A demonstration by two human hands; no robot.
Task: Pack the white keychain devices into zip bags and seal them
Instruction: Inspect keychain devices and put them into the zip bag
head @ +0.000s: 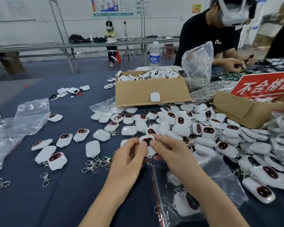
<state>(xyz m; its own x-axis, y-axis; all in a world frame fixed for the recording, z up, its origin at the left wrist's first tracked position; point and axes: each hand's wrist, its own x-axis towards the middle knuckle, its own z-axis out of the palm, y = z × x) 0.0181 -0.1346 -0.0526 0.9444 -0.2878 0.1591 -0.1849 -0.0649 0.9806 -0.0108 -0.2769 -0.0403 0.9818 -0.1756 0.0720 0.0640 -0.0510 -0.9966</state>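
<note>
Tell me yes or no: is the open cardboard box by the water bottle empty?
No, the cardboard box is heaped up to its rim with white keychain devices.

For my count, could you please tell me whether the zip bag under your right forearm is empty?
Not empty: at least two white keychain devices show through the clear zip bag. Seal: cannot tell.

The left forearm (pixel 105 199) and right forearm (pixel 208 194) show bare to the view's lower edge; the left hand (pixel 129 155) and right hand (pixel 170 152) have short, plain fingernails (pixel 144 144).
</note>
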